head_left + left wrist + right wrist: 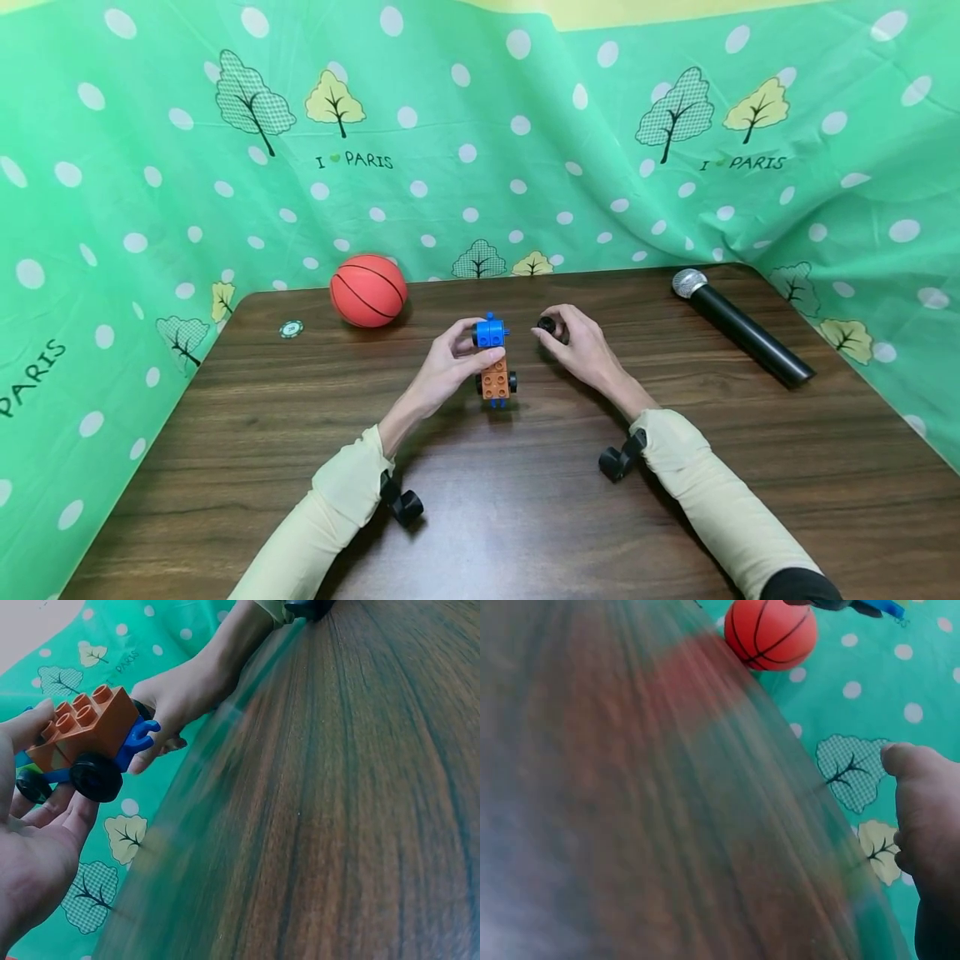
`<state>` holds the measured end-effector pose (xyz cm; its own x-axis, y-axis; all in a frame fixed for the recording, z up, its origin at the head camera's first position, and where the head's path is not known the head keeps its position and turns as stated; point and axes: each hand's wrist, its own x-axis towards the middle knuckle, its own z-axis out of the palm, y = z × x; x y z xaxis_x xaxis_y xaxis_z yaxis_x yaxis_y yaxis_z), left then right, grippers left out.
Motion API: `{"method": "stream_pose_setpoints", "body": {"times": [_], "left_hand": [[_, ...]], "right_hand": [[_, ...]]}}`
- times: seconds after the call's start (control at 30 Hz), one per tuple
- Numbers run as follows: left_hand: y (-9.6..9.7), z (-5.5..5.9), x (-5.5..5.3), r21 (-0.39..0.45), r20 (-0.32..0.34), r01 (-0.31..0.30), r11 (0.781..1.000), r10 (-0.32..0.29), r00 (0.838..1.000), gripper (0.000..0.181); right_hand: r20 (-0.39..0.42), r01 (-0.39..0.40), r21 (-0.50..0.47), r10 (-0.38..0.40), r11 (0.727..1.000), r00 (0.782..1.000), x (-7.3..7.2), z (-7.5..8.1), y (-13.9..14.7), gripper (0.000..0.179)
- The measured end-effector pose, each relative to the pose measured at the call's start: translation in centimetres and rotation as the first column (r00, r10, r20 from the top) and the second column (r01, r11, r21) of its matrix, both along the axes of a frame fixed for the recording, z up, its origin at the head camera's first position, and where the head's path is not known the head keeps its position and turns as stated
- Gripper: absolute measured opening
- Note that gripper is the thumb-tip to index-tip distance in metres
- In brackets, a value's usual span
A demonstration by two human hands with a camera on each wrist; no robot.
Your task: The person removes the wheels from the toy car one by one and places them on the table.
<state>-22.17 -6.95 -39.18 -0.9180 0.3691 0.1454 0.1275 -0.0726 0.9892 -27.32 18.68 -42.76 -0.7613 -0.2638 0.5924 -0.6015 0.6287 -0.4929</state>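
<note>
A: Where is the car held?

B: Apparently just above the desk, in the left hand; it is clamped between thumb and fingers, with the thumb laid across its top.

A: And the right hand?

B: A black wheel is pinched there between thumb and fingers.

A: How is the car's long axis turned?

B: It is pointed away from the person, the blue end far, the orange end near.

A: Which relation is judged to matter most?

B: That of wheel to peg. The bare peg is directed rightward from the blue end, toward the wheel, and a gap is left between them. By the left thumb the peg is approached more closely. Whether their heights are matched cannot be told.
</note>
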Motion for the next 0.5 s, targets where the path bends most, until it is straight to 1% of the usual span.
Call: {"method": "stream_pose_setpoints", "body": {"times": [0.23,0.37,0.5], "left_hand": [[0.0,-0.1,0.0,-0.001,0.005,0.004,1.0,-0.004,1.0,0.05],[-0.1,-0.1,0.0,-0.003,0.002,0.008,1.0,-0.008,1.0,0.051],[-0.1,-0.1,0.0,-0.001,0.001,0.012,1.0,-0.012,1.0,0.051]], "right_hand": [[0.04,0.027,0.046,-0.029,0.999,0.999,-0.7,-0.3,0.5,0.028],[0.09,0.039,0.069,-0.045,0.997,0.995,-1.1,-0.4,0.6,0.027],[0.131,0.045,0.116,-0.061,0.992,0.989,-1.4,-0.3,0.8,0.025]]}}
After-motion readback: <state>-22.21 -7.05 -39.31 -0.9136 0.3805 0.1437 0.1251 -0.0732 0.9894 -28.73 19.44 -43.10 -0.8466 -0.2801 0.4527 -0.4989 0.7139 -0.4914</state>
